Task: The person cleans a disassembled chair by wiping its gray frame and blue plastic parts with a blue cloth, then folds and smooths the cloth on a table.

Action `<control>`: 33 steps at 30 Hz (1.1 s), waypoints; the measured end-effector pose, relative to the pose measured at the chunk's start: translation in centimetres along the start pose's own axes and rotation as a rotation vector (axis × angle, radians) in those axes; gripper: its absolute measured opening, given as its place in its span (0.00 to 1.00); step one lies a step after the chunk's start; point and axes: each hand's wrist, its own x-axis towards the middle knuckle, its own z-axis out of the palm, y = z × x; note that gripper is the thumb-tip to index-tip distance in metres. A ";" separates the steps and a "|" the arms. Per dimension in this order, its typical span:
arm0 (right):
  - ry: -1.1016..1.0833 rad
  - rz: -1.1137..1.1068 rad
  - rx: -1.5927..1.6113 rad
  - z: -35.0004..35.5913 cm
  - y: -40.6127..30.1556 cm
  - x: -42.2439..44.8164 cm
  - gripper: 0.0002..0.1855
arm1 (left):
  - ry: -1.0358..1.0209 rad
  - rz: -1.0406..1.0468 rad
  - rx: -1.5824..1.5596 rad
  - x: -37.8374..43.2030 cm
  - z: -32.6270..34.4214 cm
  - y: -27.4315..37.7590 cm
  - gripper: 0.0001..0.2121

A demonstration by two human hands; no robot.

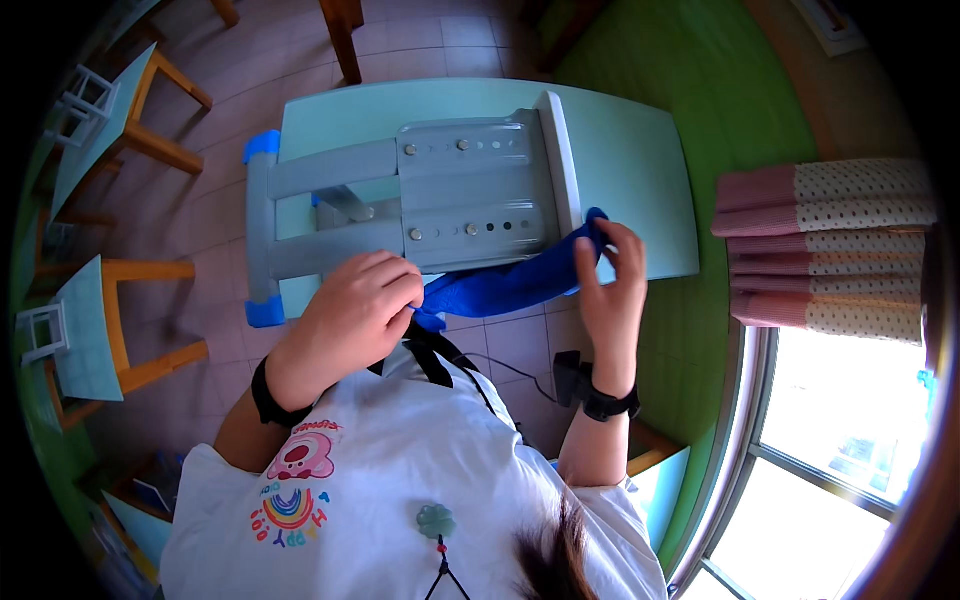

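Note:
A blue fabric piece stretches between my two hands, in front of a grey furniture frame. My left hand pinches its gathered left end between thumb and fingers. At its right end, my right hand holds the raised edge with the thumb and fingers. The grey frame, likely part of a small chair, lies on a pale blue-green table. It has bolts, rows of holes and blue end caps. A white panel stands upright at its right end, just beyond the fabric.
More pale-topped tables with wooden legs stand at the left, with small white chairs or racks on them. A green wall, a pink and dotted curtain and a bright window are at the right. A black cable runs near my right wrist.

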 end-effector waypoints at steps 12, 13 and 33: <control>-0.086 -0.040 -0.012 -1.0 -0.1 0.4 0.25 | 0.672 0.005 -0.475 3.6 1.2 1.3 0.08; -0.089 0.003 -0.049 -1.2 -0.2 0.3 0.25 | 0.677 0.041 -0.570 4.9 1.6 2.2 0.09; -0.383 -0.168 0.484 -9.2 7.9 9.8 0.11 | 0.246 -0.190 -0.564 4.7 1.7 5.9 0.13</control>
